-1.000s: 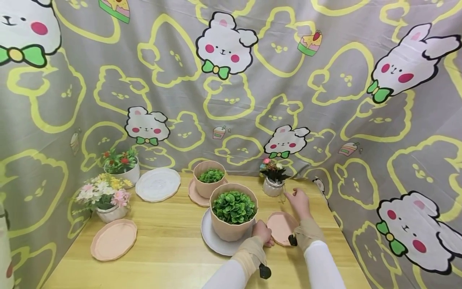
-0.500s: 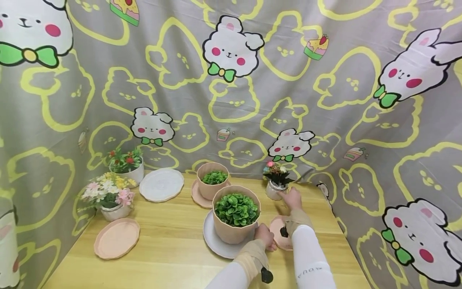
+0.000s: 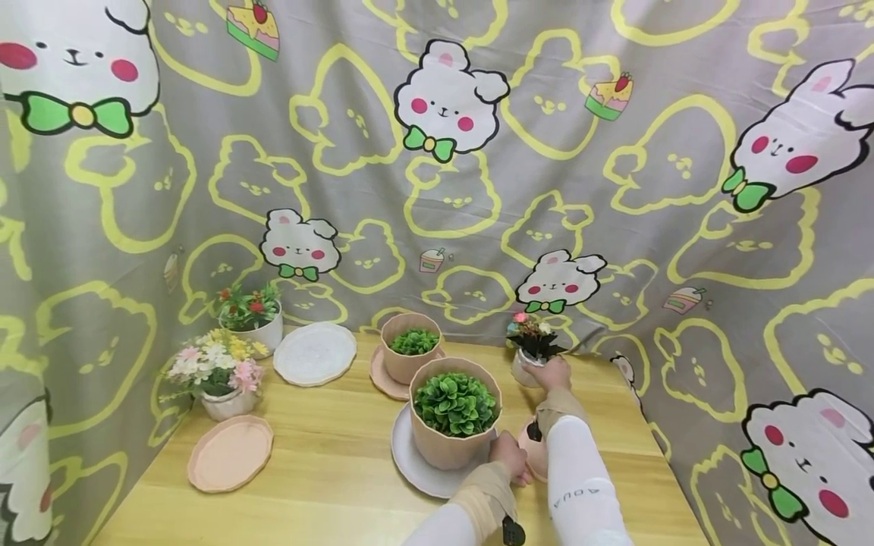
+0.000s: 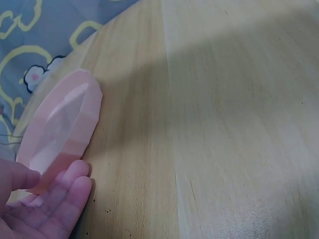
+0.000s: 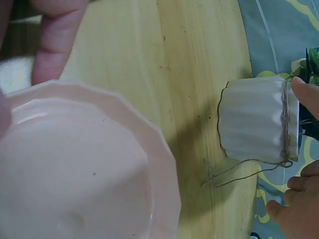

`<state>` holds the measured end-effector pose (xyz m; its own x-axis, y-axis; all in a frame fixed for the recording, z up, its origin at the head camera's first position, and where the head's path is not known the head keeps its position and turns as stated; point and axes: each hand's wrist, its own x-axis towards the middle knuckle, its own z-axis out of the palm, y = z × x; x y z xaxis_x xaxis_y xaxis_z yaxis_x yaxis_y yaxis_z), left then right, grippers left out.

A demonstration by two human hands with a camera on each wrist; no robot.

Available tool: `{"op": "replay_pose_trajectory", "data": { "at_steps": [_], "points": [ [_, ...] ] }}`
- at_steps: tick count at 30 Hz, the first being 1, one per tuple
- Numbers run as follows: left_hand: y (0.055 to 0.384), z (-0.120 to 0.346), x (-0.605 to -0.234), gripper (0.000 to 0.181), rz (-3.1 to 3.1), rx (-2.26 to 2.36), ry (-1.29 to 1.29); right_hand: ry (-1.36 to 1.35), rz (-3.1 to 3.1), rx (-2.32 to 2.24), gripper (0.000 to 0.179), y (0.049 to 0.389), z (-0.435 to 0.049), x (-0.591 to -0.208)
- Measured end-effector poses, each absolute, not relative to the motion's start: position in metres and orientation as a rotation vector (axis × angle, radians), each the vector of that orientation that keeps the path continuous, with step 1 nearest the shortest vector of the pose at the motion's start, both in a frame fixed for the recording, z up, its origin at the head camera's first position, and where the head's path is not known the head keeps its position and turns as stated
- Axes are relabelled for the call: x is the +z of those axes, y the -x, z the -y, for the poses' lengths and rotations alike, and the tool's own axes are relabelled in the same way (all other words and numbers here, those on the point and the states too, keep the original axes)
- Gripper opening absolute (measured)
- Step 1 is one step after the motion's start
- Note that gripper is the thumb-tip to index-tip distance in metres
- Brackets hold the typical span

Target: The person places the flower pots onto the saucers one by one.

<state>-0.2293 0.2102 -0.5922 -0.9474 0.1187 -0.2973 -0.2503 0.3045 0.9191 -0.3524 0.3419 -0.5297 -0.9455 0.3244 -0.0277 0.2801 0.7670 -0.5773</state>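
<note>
In the head view my left hand (image 3: 508,456) pinches the edge of a pink scalloped saucer (image 3: 536,459). The left wrist view shows the thumb over the saucer's rim (image 4: 92,107) and the fingers along its outside. My right hand (image 3: 551,373) is at a small white pot (image 3: 523,371) of artificial flowers (image 3: 532,335) at the back right. In the right wrist view its thumb (image 5: 306,94) meets the pot's rim, while the loosely curved fingers (image 5: 294,199) lie a little apart from the other side. A thin string (image 5: 239,175) trails from the pot's neck. My right sleeve hides part of the saucer.
Left of my left hand, a large beige pot (image 3: 447,441) with green foliage stands on a grey plate (image 3: 407,455). Behind it is a smaller beige pot (image 3: 400,365). A pink saucer (image 3: 231,455), a white plate (image 3: 315,354) and two flower pots, one white (image 3: 228,404), sit left.
My right hand has moved in from beside the small white pot to its rim. The left hand stays at the pink saucer. The head view has shifted slightly.
</note>
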Motion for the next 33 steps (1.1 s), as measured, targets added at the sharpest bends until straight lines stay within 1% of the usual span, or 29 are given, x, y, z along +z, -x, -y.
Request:
{"op": "replay_pose_trajectory", "data": {
  "at_steps": [5, 9, 17, 19, 27, 33],
  "points": [
    [0.226, -0.214, -0.594, 0.013, -2.243, 1.695, 0.108, 0.529, 2.940, 0.901, 0.086, 0.356, -0.344, -0.530],
    [0.226, -0.214, -0.593, 0.017, -2.253, 1.703, 0.112, 0.496, 2.968, 0.854, 0.080, 0.363, -0.345, -0.530],
    [0.228, -0.212, -0.591, 0.019, -2.278, 1.696, 0.131, 0.485, 2.960, 0.851, 0.067, 0.374, -0.341, -0.531],
    [0.228, -0.212, -0.590, 0.018, -2.291, 1.693, 0.135, 0.504, 2.951, 0.876, 0.066, 0.374, -0.340, -0.531],
    [0.225, -0.214, -0.587, 0.017, -2.250, 1.714, 0.160, 0.593, 2.902, 0.995, 0.076, 0.370, -0.335, -0.531],
    [0.227, -0.213, -0.589, 0.019, -2.261, 1.731, 0.160, 0.538, 2.868, 1.043, 0.081, 0.373, -0.338, -0.535]
  ]
}}
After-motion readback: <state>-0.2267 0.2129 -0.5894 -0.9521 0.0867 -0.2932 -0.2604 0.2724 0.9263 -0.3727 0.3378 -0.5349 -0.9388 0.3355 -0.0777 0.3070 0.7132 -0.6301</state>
